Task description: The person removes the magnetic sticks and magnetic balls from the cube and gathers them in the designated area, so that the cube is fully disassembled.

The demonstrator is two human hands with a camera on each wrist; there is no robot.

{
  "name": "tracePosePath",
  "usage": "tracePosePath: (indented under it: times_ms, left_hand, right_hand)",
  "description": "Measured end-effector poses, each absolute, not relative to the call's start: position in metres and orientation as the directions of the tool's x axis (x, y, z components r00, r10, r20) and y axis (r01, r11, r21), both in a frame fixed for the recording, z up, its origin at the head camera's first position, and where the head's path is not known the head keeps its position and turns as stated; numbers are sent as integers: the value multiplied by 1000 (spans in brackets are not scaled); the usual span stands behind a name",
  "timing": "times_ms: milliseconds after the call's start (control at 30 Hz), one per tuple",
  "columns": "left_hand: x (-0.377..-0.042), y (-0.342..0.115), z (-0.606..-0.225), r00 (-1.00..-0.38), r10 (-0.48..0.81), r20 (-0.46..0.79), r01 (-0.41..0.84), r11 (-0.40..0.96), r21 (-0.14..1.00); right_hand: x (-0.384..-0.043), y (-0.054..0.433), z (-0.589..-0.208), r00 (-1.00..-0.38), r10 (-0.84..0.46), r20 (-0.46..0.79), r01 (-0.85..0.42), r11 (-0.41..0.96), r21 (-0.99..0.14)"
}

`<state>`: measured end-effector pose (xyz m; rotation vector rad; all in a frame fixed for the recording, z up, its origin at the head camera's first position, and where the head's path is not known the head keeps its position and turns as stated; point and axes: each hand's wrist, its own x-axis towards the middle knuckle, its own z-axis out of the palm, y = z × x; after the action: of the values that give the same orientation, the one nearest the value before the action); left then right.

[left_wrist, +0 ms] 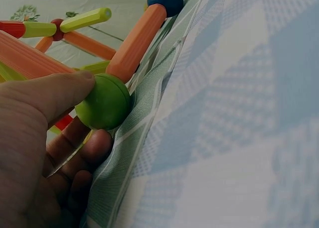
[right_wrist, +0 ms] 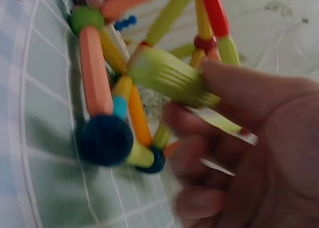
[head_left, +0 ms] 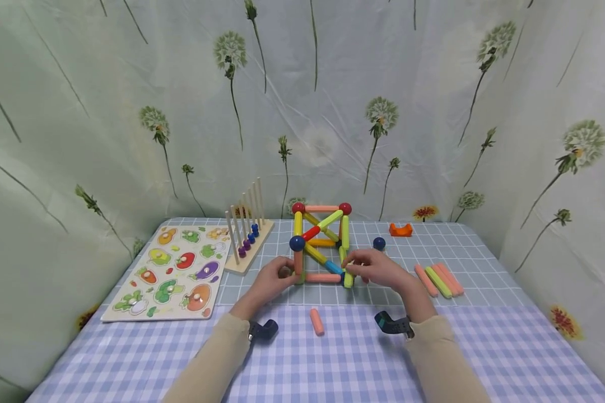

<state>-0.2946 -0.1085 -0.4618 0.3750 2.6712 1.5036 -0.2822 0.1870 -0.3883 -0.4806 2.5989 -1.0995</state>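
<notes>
A cube-like frame of colored rods and balls, seemingly a magnetic building set, stands upright on the table, with red balls (head_left: pixel 345 209) on top and a blue ball (head_left: pixel 297 243) at its near upper left. My left hand (head_left: pixel 277 275) grips the green ball (left_wrist: pixel 103 103) at the near lower left corner, thumb on top and fingers curled beneath. With thumb and forefinger, my right hand (head_left: pixel 375 266) pinches a light green rod (right_wrist: pixel 169 78), slightly blurred, over the dark blue ball (right_wrist: pixel 106 140) of the near lower right corner. A pink rod (head_left: pixel 324 277) joins these two bottom corners.
One pink rod (head_left: pixel 317 322) lies in front of the frame. To the right are several loose rods (head_left: pixel 438 280), a dark blue ball (head_left: pixel 379 243) and an orange curved piece (head_left: pixel 400 230). A wooden peg rack (head_left: pixel 252 246) and a vegetable puzzle board (head_left: pixel 126 302) stand left.
</notes>
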Motion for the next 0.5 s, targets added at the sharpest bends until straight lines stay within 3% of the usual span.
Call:
tracePosePath:
  times_ms: [100,267,500]
  left_hand:
    - [-296,-108,-459,-969,236,70,181,492,852]
    - [-296,-108,-459,-971,231,69,178,496,850]
    - [-294,-109,-461,-969,238,71,184,498,848]
  right_hand:
    - [-277,174,-387,-821,-531,-210,-252,666,-702]
    - [-269,154,-392,-723,-619,-308,-289,675,-679]
    - [-262,141,-404,-698,-625,-350,-297,697,-652]
